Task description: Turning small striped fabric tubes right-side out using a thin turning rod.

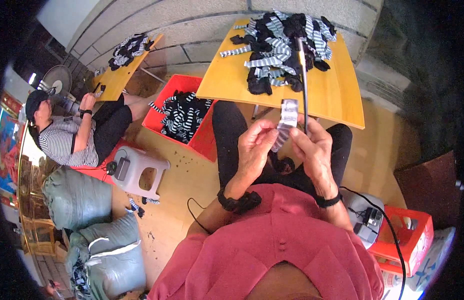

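In front of my lap, a grey-and-white striped fabric strip stands upright between my hands, with a black part hanging below. My left hand pinches its left edge between thumb and fingers. On the other side, my right hand is closed, its thumb against the strip. A thin rod, silver above and dark below, runs from over the table down to my right fingers; whether they grip it is hidden. Beyond lies a pile of striped and black fabric pieces on the yellow table.
A red bin of similar pieces stands left of the table. Farther left, a person sits at another table. A grey stool and stuffed sacks are on the left floor. An orange-red crate and black cable are at right.
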`<state>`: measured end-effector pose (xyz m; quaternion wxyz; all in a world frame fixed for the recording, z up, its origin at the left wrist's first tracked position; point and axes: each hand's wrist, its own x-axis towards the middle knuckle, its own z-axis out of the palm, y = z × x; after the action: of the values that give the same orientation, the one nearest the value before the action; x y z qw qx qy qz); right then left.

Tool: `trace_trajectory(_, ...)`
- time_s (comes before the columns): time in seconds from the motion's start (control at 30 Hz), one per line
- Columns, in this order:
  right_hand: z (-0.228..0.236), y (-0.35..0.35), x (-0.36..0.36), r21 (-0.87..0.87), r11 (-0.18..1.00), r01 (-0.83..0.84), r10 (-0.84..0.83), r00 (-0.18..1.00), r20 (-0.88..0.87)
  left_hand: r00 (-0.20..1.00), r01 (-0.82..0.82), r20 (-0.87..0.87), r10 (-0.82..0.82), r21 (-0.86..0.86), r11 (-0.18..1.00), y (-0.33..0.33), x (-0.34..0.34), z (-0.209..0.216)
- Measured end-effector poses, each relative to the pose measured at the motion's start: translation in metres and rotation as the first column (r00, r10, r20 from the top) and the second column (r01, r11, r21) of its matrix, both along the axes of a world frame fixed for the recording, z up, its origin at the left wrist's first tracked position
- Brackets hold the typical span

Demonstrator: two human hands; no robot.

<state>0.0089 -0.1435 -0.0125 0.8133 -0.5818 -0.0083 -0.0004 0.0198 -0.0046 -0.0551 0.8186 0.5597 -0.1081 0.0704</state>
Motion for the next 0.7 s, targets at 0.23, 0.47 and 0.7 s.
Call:
trace_trajectory(0.23,-0.024,-0.013,0.007,-0.209,0.976,-0.07,0.073,0.997,0.01,0.997,0.046,-0.067,-0.04,0.105,0.993,0.009,-0.009,0.01)
trace_trajectory(0.47,-0.03,-0.019,0.005,-0.398,0.901,-0.169,0.207,0.977,0.054,0.991,0.117,-0.094,-0.096,0.249,0.961,0.021,0.004,0.012)
trace_trajectory(0.7,-0.054,-0.036,0.027,-0.423,0.887,0.185,-0.131,0.979,0.154,0.98,0.133,-0.158,-0.117,0.096,0.986,0.021,0.006,0.001)
